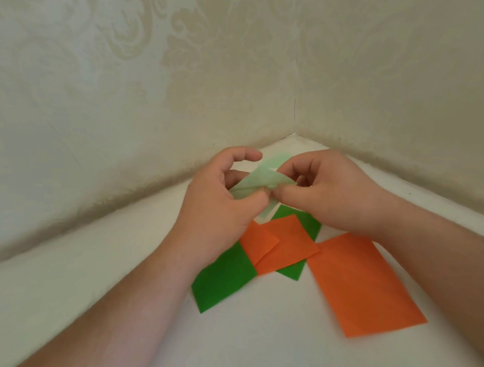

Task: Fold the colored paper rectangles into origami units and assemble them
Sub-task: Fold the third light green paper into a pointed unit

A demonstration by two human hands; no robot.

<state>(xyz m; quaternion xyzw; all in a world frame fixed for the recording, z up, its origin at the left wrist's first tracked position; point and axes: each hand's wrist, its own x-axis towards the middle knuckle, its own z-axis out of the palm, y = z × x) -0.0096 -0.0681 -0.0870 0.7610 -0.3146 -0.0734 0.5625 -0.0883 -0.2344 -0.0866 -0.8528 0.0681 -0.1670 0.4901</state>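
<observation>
Both of the person's hands are raised a little above the white tabletop [274, 338], meeting in the far middle of the scene, close to the corner where the two pale patterned wallpapered walls [141, 75] join. Between them is a pale green, partly folded piece of paper [259, 179]. The left hand [222, 199] pinches it between thumb and curled fingers at its near edge, with the index finger arched over the top. The right hand [327, 188] grips the same paper from the right side, its thumb tip pressed right against the left thumb, the other fingers curled behind the sheet. The paper stands off the table, tilted, with one pale flap hanging down below the thumbs.

Under the hands, flat on the table, lie the unfolded sheets. A dark green paper rectangle [221, 276] is nearest on the left. Two small orange paper rectangles overlap it: one [258, 242] lies partly on top of the other [288, 246]. A second dark green paper rectangle [298, 228] lies beneath those, its corners showing at the far right and near side. A larger orange paper rectangle [362, 283] lies by itself to the right, just beside the pile, its near corner pointing toward the right forearm.
</observation>
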